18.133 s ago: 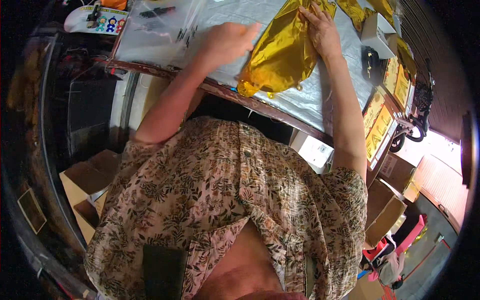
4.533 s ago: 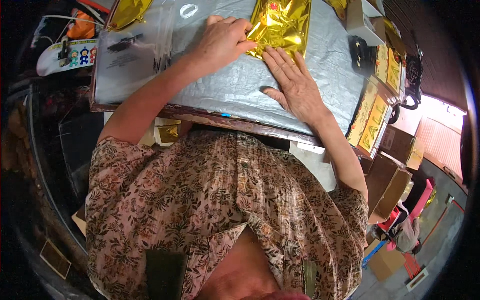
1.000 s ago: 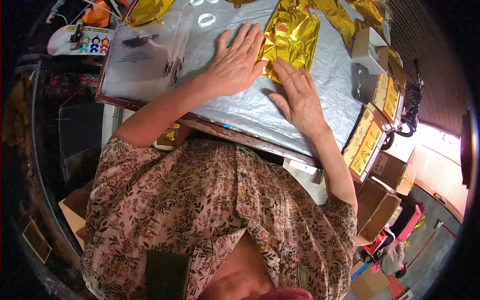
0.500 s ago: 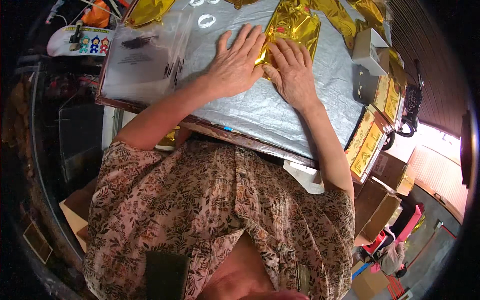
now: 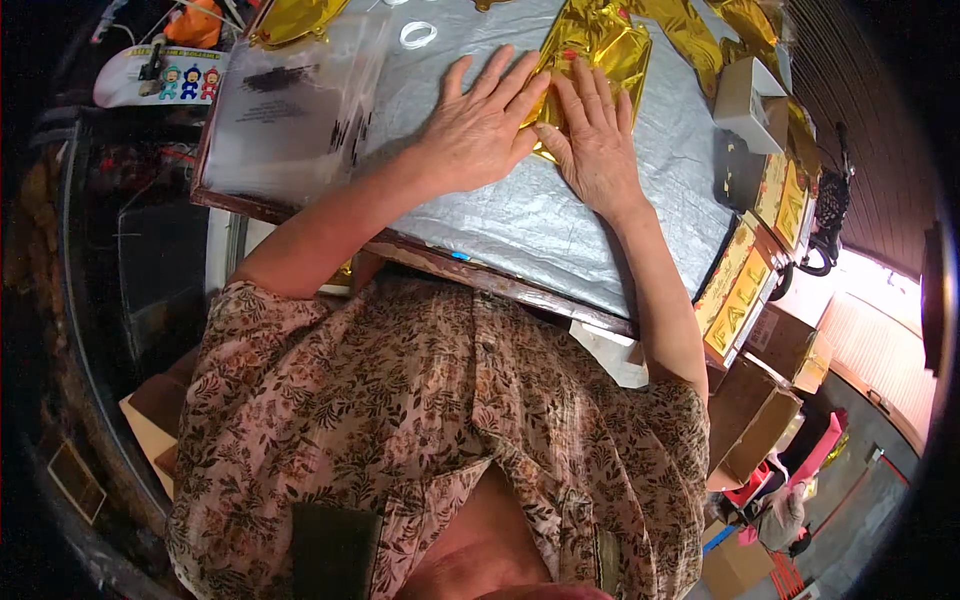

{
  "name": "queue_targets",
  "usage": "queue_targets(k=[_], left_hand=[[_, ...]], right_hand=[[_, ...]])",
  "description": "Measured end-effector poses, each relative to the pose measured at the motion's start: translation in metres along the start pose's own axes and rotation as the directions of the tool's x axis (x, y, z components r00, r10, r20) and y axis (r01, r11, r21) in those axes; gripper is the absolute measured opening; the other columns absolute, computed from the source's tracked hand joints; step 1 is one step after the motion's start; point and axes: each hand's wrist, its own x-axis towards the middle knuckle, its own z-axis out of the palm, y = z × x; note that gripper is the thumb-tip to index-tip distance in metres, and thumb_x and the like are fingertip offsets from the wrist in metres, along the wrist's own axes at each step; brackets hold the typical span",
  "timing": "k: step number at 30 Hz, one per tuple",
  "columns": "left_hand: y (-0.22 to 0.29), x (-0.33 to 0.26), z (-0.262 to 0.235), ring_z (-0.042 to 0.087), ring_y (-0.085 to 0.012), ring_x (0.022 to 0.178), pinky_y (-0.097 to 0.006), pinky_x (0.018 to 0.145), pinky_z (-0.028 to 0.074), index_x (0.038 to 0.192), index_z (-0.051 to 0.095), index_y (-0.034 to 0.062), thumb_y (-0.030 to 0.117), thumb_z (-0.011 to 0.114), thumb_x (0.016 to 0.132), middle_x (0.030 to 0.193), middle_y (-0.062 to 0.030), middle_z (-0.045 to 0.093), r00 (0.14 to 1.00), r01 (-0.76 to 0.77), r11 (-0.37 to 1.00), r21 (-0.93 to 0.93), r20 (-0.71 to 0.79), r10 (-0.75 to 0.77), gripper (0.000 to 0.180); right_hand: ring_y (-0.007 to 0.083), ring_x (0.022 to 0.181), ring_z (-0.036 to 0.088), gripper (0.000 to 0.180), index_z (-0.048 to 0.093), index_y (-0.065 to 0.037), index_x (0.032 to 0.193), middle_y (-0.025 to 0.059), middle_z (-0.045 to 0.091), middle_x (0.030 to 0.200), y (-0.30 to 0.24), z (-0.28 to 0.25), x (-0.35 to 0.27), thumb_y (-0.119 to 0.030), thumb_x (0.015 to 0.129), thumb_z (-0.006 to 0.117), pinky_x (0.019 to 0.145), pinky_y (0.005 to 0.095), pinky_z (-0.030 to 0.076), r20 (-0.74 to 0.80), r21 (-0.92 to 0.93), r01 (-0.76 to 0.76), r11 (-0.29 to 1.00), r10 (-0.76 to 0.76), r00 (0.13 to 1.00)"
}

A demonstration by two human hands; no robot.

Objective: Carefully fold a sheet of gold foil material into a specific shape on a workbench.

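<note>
Head view: gold foil piece (image 5: 598,50) on worktop (image 5: 520,215).
Grip: left hand (image 5: 480,125), right hand (image 5: 597,140) released, palms flat.
Done: foil pressed nearly flat.
Left: far end crinkled.

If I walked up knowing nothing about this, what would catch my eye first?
The shiny gold foil piece at the far middle of the silver-covered table stands out most, with the left hand and right hand both laid flat, palms down, against its near edge. To the left lies a clear plastic bag, and a white box sits at the right.
</note>
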Motion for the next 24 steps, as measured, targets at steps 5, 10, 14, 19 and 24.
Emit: queue_targets(k=[5,10,14,19,24], left_hand=[[0.001,0.001,-0.002,0.023,-0.0333,0.155,-0.064,0.121,0.013,0.158,0.041,0.0073,0.04,0.048,0.104,0.168,-0.015,0.029,1.0,0.0,1.0,0.01,0.002,0.0,0.063],[0.002,0.003,0.001,0.022,-0.0325,0.156,-0.064,0.121,0.012,0.156,0.044,0.0079,0.042,0.046,0.104,0.167,-0.0139,0.03,1.0,0.016,0.999,0.042,0.014,-0.017,0.063],[0.0,0.004,0.002,0.022,-0.0323,0.156,-0.064,0.121,0.012,0.156,0.044,0.0072,0.044,0.047,0.104,0.167,-0.0138,0.031,1.0,0.017,0.998,0.055,0.009,-0.017,0.064],[-0.002,0.006,0.005,0.023,-0.0323,0.156,-0.064,0.12,0.014,0.154,0.046,0.0066,0.043,0.049,0.103,0.166,-0.0133,0.032,1.0,-0.003,0.998,0.064,-0.023,0.005,0.062],[-0.002,0.011,-0.006,0.019,-0.0329,0.158,-0.064,0.122,0.013,0.159,0.037,0.0079,0.039,0.047,0.107,0.17,-0.0122,0.024,0.999,0.004,0.999,0.034,0.051,-0.006,0.062]], right_hand=[[0.0351,0.156,0.027,0.071,0.038,-0.01,0.159,0.0166,0.03,0.168,0.002,0.002,-0.002,-0.051,0.104,0.053,0.125,0.0569,0.019,0.007,-0.008,0.0,1.0,0.0,1.0],[0.0355,0.15,0.036,0.066,0.046,-0.005,0.152,0.0162,0.04,0.162,0.004,-0.006,-0.001,-0.047,0.102,0.058,0.123,0.0569,0.024,-0.069,0.113,-0.014,0.993,0.022,0.997],[0.0345,0.15,0.038,0.055,0.048,-0.007,0.152,0.015,0.043,0.16,-0.002,-0.039,-0.017,-0.028,0.103,0.059,0.125,0.0515,0.023,-0.04,0.143,0.066,0.987,-0.061,0.997],[0.0346,0.151,0.037,0.059,0.047,-0.007,0.153,0.0136,0.042,0.162,-0.013,-0.043,-0.056,-0.03,0.101,0.062,0.125,0.0527,0.027,0.114,0.136,0.121,0.983,-0.137,0.984],[0.0343,0.15,0.038,0.066,0.041,-0.009,0.158,0.0135,0.041,0.162,-0.013,-0.038,-0.057,-0.035,0.101,0.062,0.125,0.0506,0.027,0.198,0.113,0.115,0.987,-0.135,0.971]])
